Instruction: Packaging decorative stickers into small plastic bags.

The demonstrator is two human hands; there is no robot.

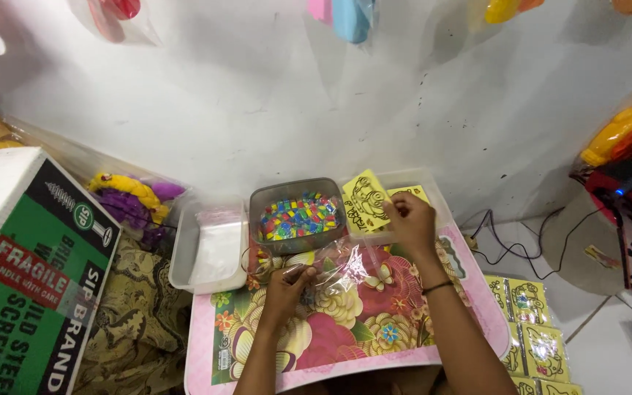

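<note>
Head view, looking down at a small table with a pink floral top.

Hands: two in view, both the person's own. The right hand pinches one yellow square card with a black line drawing by its right edge, fingers closed on it; the card is lifted and tilted above the clear shallow plastic tray at the table's back right. The left hand grips one clear crinkled plastic bag at its left end, fingers curled shut around the film; the bag lies low over the table between the two hands.

Counts: three containers along the back edge. One grey tub of small multicoloured pieces in the middle; pieces too small and too many to count. One white tray holding clear bags at left; bag count cannot be told. The clear tray at right holds at least one more yellow card, largely hidden by the held card and the hand.

On the floor at right: about five yellow drawing cards in sleeves; the lowest ones are cut off by the frame edge.

One green cardboard box at left, partly out of frame.
</note>
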